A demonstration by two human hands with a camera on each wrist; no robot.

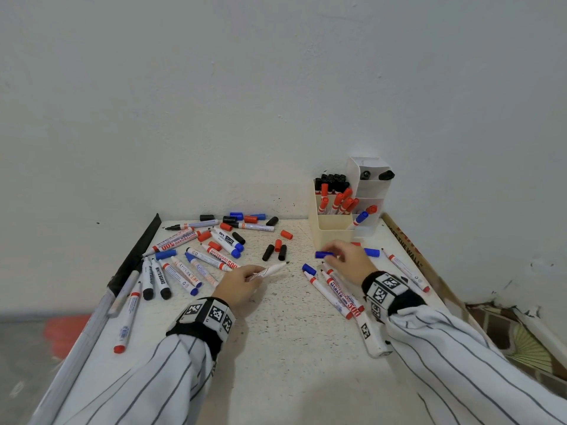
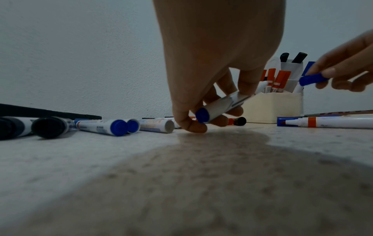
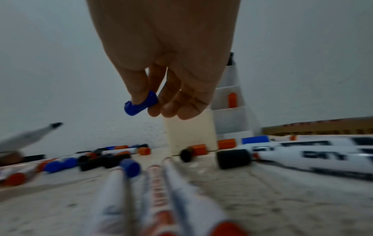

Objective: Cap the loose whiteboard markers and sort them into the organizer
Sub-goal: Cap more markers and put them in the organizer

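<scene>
Your left hand (image 1: 242, 282) grips an uncapped blue-ended marker (image 1: 270, 270); your right hand (image 1: 349, 259) pinches a blue cap (image 1: 324, 254). Misalignment may ink fingers.

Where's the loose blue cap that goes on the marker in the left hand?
The blue cap is pinched in the right hand, held above the table just in front of the cream organizer, right of the uncapped marker in the left hand.
</scene>
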